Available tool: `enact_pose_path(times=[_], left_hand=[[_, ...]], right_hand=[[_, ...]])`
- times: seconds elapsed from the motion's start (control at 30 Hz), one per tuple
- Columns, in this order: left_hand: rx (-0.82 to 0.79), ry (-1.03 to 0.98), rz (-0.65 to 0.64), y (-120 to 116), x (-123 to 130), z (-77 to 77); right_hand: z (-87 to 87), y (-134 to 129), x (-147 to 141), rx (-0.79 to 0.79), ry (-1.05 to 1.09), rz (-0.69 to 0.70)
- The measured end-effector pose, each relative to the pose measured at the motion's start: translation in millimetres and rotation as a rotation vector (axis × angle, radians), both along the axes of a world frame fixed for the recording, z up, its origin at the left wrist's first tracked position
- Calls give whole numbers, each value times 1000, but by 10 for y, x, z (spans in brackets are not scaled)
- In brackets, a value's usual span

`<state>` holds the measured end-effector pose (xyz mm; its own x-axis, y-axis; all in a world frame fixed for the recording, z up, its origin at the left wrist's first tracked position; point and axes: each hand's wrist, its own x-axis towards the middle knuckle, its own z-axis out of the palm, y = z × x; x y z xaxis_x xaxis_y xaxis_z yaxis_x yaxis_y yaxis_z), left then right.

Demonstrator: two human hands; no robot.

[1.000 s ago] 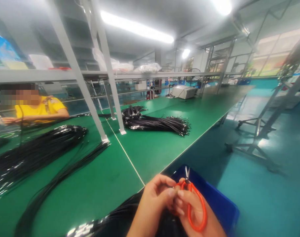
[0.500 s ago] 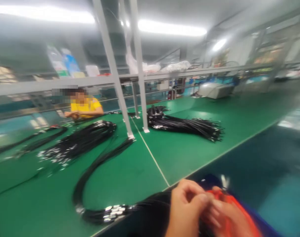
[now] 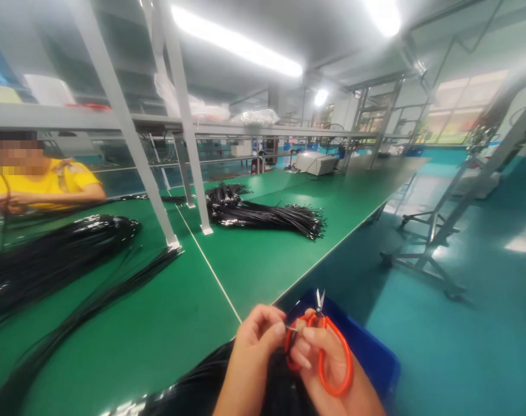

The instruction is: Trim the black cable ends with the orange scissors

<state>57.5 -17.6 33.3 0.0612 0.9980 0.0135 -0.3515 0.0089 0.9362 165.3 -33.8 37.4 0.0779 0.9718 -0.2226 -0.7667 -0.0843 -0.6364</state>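
Observation:
At the bottom centre, my left hand [image 3: 256, 352] pinches a thin dark cable end between thumb and fingertips. Close on its right, my right hand [image 3: 319, 352] has the red-handled scissors [image 3: 336, 388] looped around its fingers, blades slightly apart and pointing up. The fingertips of my right hand also meet the small cable end between the hands. A black cable bundle [image 3: 202, 381] runs over the table edge below and left of my hands.
A green table [image 3: 263, 266] carries more black cable bundles [image 3: 271, 218] and white shelf posts [image 3: 187, 127]. Below my hands is a blue bin [image 3: 382, 352]. A person in yellow [image 3: 59, 182] sits across on the left. A wheeled metal frame [image 3: 434, 231] stands right.
The view has swung right, so the table, bundles and person appear further left. Both hands remain together, now lower left in the picture, and the scissors show more clearly.

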Motion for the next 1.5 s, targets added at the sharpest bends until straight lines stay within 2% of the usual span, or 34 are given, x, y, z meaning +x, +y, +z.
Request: enact_pose_path(times=[0.07,0.1,0.17,0.3,0.37,0.43,0.5,0.6,0.77,0.93,1.13,1.23,1.4,1.5], left_hand=[[238,312,226,-4,-48,-20],[342,445,287,-7,-71,-23],[458,599,284,-7,-115,-20],[471,698,273,12,-169,-6],[384,621,175,0,-159,-12],[253,417,7,-34,-124,-30],[162,249,-79,-72,-85,-57],[119,186,-78,-86,-67,-93],[9,52,-101,-44,-87,-97],[-43,-104,-122,-44,-85,-59],[-104,-106,-125,-29,-129,-78],[-87,-108,-127,-16,-136,-86],[-48,-73,-211,-9,-148,-62],[-69,-100,-154,-46,-120,-37]], right_hand=[[-7,3,4,-15,36,-3],[-2,4,3,-19,56,6],[20,5,-5,-21,65,37],[21,10,-39,12,18,14],[-27,15,-59,20,-46,-17],[-75,17,-75,24,-124,-29],[-86,15,-81,30,-134,-23],[-15,11,-68,27,-82,-17],[135,19,-85,-16,-190,-109],[96,-10,-162,34,-148,-166],[-17,-50,-111,43,-389,-257],[-83,-26,-73,170,-575,-297],[-195,39,-38,389,-867,-258],[-183,27,-48,432,-971,-315]])
